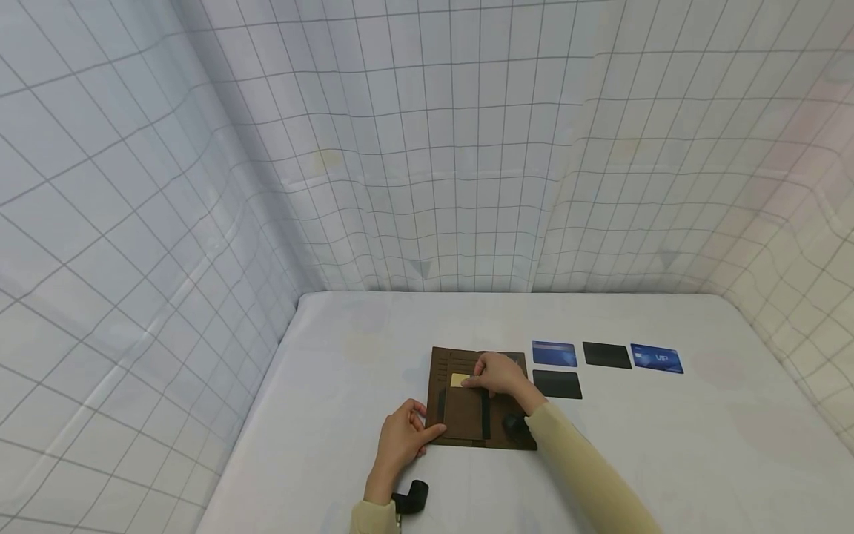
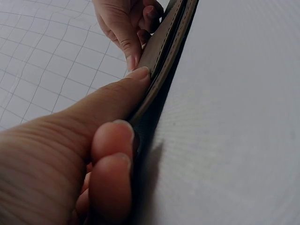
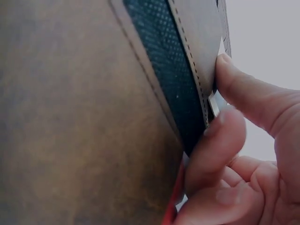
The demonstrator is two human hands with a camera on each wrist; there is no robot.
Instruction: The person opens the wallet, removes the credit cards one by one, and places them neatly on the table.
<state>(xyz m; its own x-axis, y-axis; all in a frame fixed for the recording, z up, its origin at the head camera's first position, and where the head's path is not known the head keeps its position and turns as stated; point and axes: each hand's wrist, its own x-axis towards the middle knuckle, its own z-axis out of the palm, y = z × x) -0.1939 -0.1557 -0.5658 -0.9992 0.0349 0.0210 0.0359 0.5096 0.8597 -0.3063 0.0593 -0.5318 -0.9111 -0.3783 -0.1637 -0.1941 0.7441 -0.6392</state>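
Observation:
A brown leather wallet lies spread open on the white table, with stitched card slots along its upper left part. My left hand pinches its lower left edge, the thumb on top and the other fingers curled at the rim. Over the middle of the wallet, my right hand pinches a yellow card partly sunk in a pocket. The right wrist view has the thumb and fingers on either side of the pocket's edge, where a pale sliver of card shows. Dark mesh lines the wallet beside that pocket.
Right of the wallet lie two blue cards, one nearer and one farther right, and two black cards. White grid-patterned curtains enclose the table at the back and sides.

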